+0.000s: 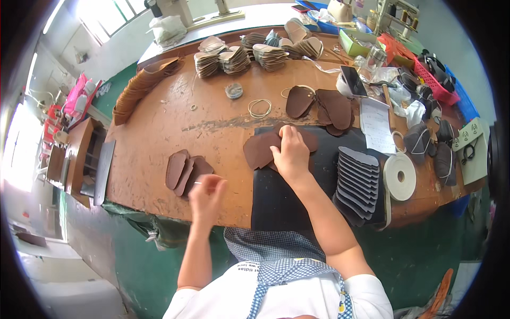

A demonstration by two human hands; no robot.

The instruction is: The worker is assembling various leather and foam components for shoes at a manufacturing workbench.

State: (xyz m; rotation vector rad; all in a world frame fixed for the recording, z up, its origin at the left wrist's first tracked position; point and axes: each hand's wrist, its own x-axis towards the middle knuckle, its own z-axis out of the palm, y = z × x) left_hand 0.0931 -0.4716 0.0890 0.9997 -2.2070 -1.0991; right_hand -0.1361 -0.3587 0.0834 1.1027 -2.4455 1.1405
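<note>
My right hand (293, 154) bends over several dark brown leather-like cut pieces (260, 150) on a black mat (276, 199), its thumb and fingers closed on one of them. My left hand (207, 195) is smeared by motion, just beside a small fanned pile of brown cut pieces (180, 171) on the bare wood. Whether it holds anything cannot be made out. Beyond my right hand lie two more groups of brown pieces, a rounded stack (300, 102) and a looser pile (334, 109). A row of overlapping grey pieces (357, 183) rests on the mat's right side.
A roll of white tape (399, 177) and a written paper sheet (377, 125) lie to the right, near a phone (353, 81). Stacks of beige shaped pieces (234, 59) line the table's (143, 143) far side. Rubber bands (260, 108) and a small round tin (233, 91) sit mid-table.
</note>
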